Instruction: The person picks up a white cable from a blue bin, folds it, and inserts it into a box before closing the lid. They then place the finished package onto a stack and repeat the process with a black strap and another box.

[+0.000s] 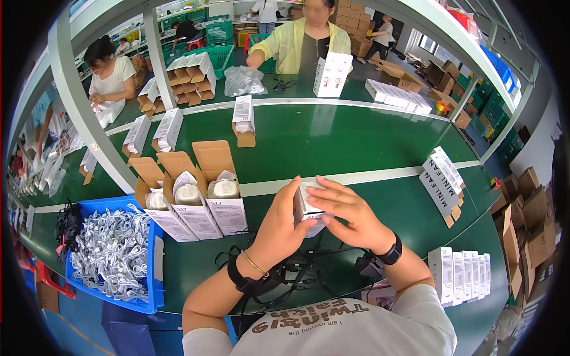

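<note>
Between my hands is a small white box (309, 188), its top end facing me; its lower part is partly hidden. My left hand (279, 219) is pressed along the box's left side, thumb at the front. My right hand (350, 213) lies over its top and right side, fingers and thumb closed on it. To the left stand several open white cartons (199, 216) with brown flaps raised, a wrapped white item (224, 186) showing inside. Black cables (297, 270) lie on the table beneath my forearms.
At left sits a blue bin (155, 279) heaped with white cables (113, 255). White boxes stand in a row (466, 276) at right; more lie stacked (442, 187) beyond. A green conveyor (350, 139) carries open cartons (243, 121). Across it a person (291, 47) reaches toward a plastic bag (243, 81).
</note>
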